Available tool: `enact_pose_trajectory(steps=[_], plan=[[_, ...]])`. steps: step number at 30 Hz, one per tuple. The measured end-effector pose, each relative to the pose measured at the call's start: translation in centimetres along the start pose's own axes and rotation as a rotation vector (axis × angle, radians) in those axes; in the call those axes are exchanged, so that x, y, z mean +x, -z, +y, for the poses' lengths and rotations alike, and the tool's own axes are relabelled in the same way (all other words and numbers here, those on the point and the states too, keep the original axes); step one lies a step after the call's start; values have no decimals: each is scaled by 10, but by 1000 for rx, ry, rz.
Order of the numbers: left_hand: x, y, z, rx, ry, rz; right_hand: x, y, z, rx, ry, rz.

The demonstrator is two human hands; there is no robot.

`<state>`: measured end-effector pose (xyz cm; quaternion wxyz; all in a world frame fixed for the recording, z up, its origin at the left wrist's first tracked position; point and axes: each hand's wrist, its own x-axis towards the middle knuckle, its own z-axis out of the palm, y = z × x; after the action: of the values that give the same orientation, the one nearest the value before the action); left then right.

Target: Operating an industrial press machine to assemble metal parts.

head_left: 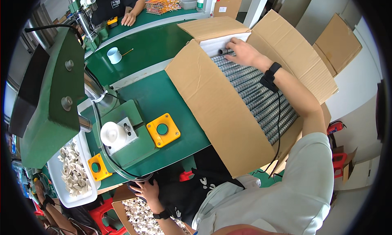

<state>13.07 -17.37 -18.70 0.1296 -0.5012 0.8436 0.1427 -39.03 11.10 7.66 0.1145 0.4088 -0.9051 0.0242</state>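
Note:
My right hand (243, 54) reaches into the far end of a large open cardboard box (218, 108). Its fingers are curled round the end of a short grey tube (223, 52), whose hollow end shows. Below it, long ribbed grey rods (261, 94) lie side by side in rows, filling the box. My left hand (148, 192) lies low by my lap, fingers spread on black cloth, with nothing seen in it. Beside it stands a carton (121, 208) of small white parts. A green bench press (55, 96) stands at left, with a round white fixture (113, 134) on its base.
Two yellow boxes with green buttons (163, 130) flank the press base. A white tray (83, 198) of small white pieces sits at left. On the bench beyond are a pale blue cup (114, 55) and a co-worker's hand (128, 18). A cable hangs from my right wristband (269, 78).

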Motion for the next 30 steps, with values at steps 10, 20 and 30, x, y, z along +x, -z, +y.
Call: enact_pose_trajectory(steps=[10, 20, 30], plan=[[13, -18, -10, 43, 28, -20, 8, 9, -38, -278, 114, -146], [1, 2, 5, -1, 4, 7, 20, 10, -42, -510, 147, -202], [5, -5, -2, 25, 31, -11, 47, 5, -49, -944, 288, -377]])
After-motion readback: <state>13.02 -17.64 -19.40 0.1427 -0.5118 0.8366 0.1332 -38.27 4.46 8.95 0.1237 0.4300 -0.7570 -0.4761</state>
